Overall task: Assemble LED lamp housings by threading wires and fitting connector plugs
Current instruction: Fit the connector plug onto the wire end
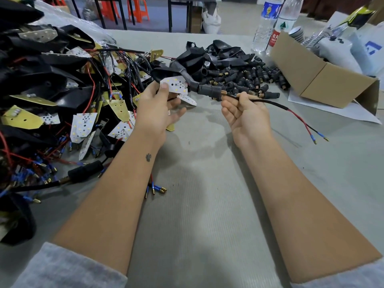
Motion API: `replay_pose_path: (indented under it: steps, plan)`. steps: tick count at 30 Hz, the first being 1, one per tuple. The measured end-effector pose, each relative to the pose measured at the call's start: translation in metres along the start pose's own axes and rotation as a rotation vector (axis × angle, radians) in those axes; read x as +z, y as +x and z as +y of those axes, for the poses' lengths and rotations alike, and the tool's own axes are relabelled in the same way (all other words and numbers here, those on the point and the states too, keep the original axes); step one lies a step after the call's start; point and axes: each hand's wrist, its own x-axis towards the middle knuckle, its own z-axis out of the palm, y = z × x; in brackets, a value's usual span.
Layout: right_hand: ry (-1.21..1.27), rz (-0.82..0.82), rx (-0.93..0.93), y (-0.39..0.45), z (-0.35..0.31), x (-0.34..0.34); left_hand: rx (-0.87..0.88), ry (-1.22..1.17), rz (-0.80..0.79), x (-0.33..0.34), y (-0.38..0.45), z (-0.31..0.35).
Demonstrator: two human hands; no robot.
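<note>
Two hands share one assembly. The right hand (244, 110) pinches the black sheathed cable (270, 102) just behind the brass threaded ferrule (223, 92), remaining fingers relaxed. The left hand (159, 104) holds the black plastic lamp housing (166, 72) with thumb on its white LED board (176, 85); its lower fingers are loosely spread. The black connector plug (207, 89) sits on the housing stem, cable exiting through it. Risk: a hard pull could probably strain the board's soldered leads. Red and black tail wires (305, 123) trail on the grey table (197, 183) and may snag the loose plug pile (249, 75).
</note>
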Motion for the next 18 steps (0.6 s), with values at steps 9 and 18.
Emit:
replay_pose_path:
  steps: [9,18]
  plan:
    - [-0.019,-0.007,0.040,0.002,0.000,-0.001,0.068,-0.144,-0.079,0.002,0.000,0.001]
    - [0.063,-0.040,0.070,-0.003,-0.005,-0.002,0.141,0.112,-0.106,0.004,-0.002,-0.009]
